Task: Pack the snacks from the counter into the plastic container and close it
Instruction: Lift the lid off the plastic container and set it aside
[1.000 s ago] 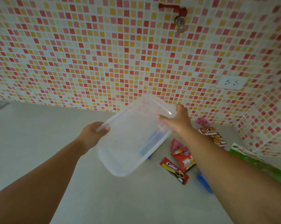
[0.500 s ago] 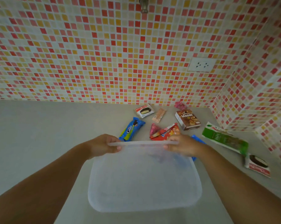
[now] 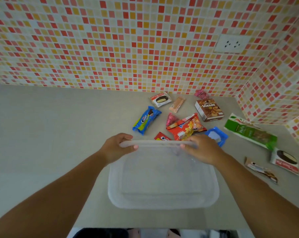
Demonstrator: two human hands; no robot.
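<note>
A clear plastic container (image 3: 162, 194) rests on the grey counter (image 3: 50, 134) in front of me, its far rim lifted. My left hand (image 3: 116, 146) grips that far rim on the left, my right hand (image 3: 202, 148) grips it on the right. Beyond the rim lie the snacks: a blue cookie pack (image 3: 146, 120), a red chip bag (image 3: 186, 127), a red Oreo pack (image 3: 162, 137) half hidden by the rim, a brown box (image 3: 208, 109), a white choco pie (image 3: 160, 98), a pink wafer (image 3: 177, 104) and a blue packet (image 3: 216, 135).
A long green pack (image 3: 250, 132), a second choco pie (image 3: 285, 159) and a brown bar (image 3: 261, 170) lie at the right by the tiled corner wall (image 3: 274, 93). A wall socket (image 3: 231, 43) sits above. The counter's front edge (image 3: 153, 228) runs just below the container.
The container came down from tilted in the air to the counter close in front of me. My view tipped downward, and both hands kept their hold on the rim.
</note>
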